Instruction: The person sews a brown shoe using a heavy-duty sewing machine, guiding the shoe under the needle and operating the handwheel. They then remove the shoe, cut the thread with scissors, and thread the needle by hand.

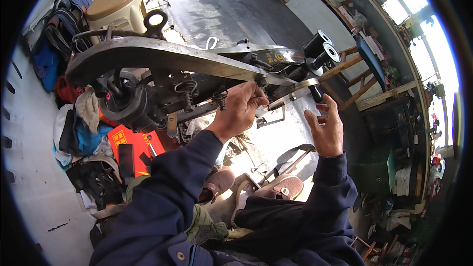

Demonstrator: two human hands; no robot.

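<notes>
A dark metal machine (162,58) with a long steel arm, coil springs (187,98) and a round housing at its left end spans the view. My left hand (236,108) is under the arm, fingers closed at a small fitting below it; what they grip is hidden. My right hand (322,130) stands with fingers curved and apart, just below a black crank handle (315,93), holding nothing. Two black-and-silver spool-like cylinders (315,42) sit at the machine's right end.
A beige plastic stool (113,2) stands behind at left, beside heaped clothes (91,128) and a red box (123,135). A wooden stool (367,66) and cluttered shelving (409,157) line the right. My shoes (286,187) show below, near a metal pedal (290,160).
</notes>
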